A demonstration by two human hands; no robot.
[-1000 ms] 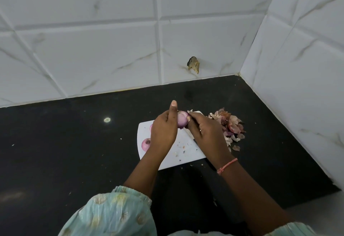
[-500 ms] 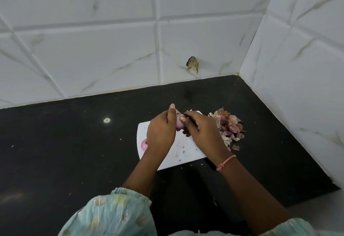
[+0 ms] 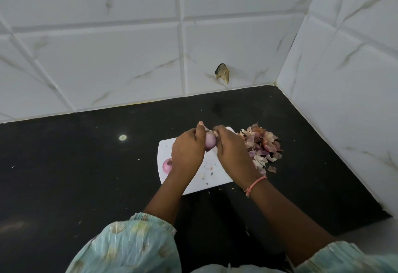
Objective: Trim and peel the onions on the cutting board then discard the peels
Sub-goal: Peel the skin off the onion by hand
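Your left hand (image 3: pixel 187 151) grips a pink onion (image 3: pixel 210 141) above the white cutting board (image 3: pixel 212 170), fingers curled round it. Your right hand (image 3: pixel 233 151) pinches the onion's top. Another onion (image 3: pixel 167 165) lies at the board's left edge; peels (image 3: pixel 261 145) are heaped on the bench (image 3: pixel 86 176) just right of the board.
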